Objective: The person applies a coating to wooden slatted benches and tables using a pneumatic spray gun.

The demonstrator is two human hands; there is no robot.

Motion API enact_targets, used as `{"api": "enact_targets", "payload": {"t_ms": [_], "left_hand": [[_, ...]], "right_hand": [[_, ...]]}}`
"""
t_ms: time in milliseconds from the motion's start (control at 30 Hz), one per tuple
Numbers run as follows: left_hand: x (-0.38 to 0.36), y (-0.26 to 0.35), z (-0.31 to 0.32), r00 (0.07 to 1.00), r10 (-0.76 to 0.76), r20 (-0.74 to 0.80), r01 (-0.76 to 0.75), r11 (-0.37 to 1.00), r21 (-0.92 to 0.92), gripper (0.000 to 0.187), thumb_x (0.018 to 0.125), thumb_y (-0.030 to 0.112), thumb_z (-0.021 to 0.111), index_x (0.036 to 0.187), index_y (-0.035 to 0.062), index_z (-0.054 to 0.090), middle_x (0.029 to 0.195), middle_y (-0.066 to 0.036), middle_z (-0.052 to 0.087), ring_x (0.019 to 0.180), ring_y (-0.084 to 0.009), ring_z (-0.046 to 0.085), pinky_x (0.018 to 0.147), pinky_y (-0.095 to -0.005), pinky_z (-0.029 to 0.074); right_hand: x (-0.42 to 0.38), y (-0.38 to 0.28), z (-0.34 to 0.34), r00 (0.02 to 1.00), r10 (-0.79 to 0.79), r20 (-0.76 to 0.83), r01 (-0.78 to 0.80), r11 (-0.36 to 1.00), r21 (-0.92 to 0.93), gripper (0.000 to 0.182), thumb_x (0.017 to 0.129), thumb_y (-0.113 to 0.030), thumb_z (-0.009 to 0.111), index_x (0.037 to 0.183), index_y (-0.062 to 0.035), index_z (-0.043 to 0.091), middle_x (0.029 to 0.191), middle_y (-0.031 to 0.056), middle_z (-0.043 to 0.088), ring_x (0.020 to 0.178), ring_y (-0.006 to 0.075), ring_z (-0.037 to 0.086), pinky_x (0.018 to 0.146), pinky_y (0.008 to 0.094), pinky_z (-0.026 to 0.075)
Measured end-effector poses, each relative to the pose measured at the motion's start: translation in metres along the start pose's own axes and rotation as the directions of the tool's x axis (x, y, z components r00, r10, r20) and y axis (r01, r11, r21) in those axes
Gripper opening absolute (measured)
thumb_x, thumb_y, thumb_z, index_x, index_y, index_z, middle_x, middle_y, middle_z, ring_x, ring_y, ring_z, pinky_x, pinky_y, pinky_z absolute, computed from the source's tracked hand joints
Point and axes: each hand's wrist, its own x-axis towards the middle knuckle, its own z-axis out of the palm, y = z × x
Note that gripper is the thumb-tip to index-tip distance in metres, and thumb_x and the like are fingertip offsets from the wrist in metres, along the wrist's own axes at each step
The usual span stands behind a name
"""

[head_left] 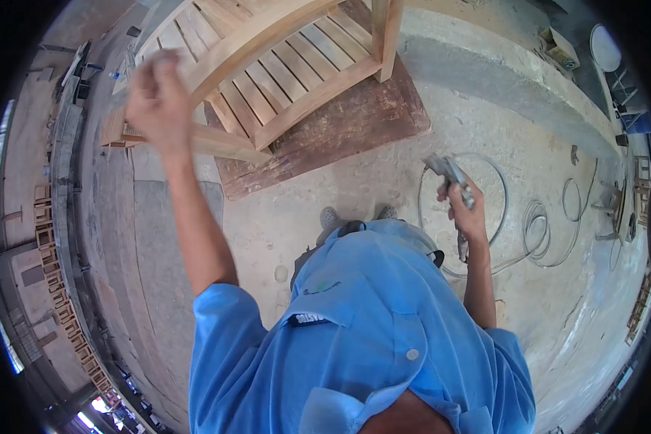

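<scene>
A slatted wooden frame (282,79), pale and bench-like, rests on a worn brown board (340,134) at the top of the view. My left hand (159,105) is raised over the frame's left part; its fingers are curled and blurred, and anything between them cannot be made out. On the right, my right hand (466,206) is wrapped round a grey metal air tool (452,173), held above the floor to the right of the board. The tool's nose points up and to the left.
A grey hose (503,188) loops around my right hand and runs to coils on the concrete floor (267,217). A raised concrete ledge (499,69) crosses the upper right. An open box (559,49) stands beyond it. Small wooden frames (61,296) line the far left.
</scene>
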Motion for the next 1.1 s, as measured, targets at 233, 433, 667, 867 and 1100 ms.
{"api": "enact_targets", "payload": {"t_ms": [233,433,667,867,1100], "left_hand": [[0.013,-0.092,-0.036,0.968,-0.179,0.176,0.051,0.826,0.561,0.075,0.084,0.057,0.06,0.135,0.0024,0.05,0.133,-0.022,0.055,0.126,-0.0354,0.05,0.106,-0.0597,0.027],[0.019,-0.089,-0.037,0.955,-0.196,0.224,0.013,0.78,0.626,0.08,0.084,0.061,0.057,0.134,-0.0008,0.052,0.13,-0.027,0.055,0.123,-0.0406,0.052,0.104,-0.043,0.04],[0.018,-0.083,-0.031,0.926,-0.303,0.224,0.07,0.722,0.689,0.075,0.088,0.048,0.058,0.139,-0.0055,0.043,0.14,-0.03,0.046,0.135,-0.041,0.04,0.112,-0.0471,0.031],[0.024,-0.083,-0.032,0.914,-0.318,0.252,0.11,0.793,0.6,0.074,0.088,0.044,0.061,0.137,-0.0093,0.044,0.133,-0.033,0.051,0.124,-0.0403,0.052,0.105,-0.0415,0.04],[0.024,-0.083,-0.031,0.912,-0.319,0.256,0.122,0.81,0.573,0.075,0.087,0.044,0.059,0.137,-0.0097,0.044,0.134,-0.033,0.05,0.126,-0.0401,0.05,0.107,-0.0414,0.039]], "right_hand": [[0.043,-0.054,0.103,0.946,-0.213,0.244,0.237,0.968,-0.076,0.043,0.094,-0.023,0.063,0.133,-0.0058,0.057,0.082,0.004,0.065,0.075,0.0087,0.058,0.072,0.0267,0.049],[0.087,-0.12,0.171,0.851,-0.433,0.296,0.498,0.845,-0.195,0.041,0.091,-0.023,0.068,0.128,-0.0075,0.062,0.078,0.0038,0.066,0.071,0.0072,0.056,0.067,0.0264,0.048],[0.153,-0.123,0.258,0.858,-0.457,0.233,0.505,0.834,-0.222,0.04,0.09,-0.041,0.066,0.116,-0.0111,0.069,0.073,0.0097,0.067,0.065,0.0225,0.063,0.065,0.036,0.05],[0.166,-0.142,0.295,0.932,-0.293,0.212,0.35,0.879,-0.324,0.048,0.09,-0.045,0.064,0.117,-0.0056,0.067,0.105,0.0203,0.07,0.1,0.0322,0.067,0.084,0.0406,0.052],[0.17,-0.112,0.31,0.873,-0.423,0.241,0.473,0.855,-0.212,0.047,0.093,-0.043,0.062,0.118,-0.0037,0.066,0.106,0.0211,0.069,0.103,0.0334,0.067,0.086,0.0402,0.051]]}}
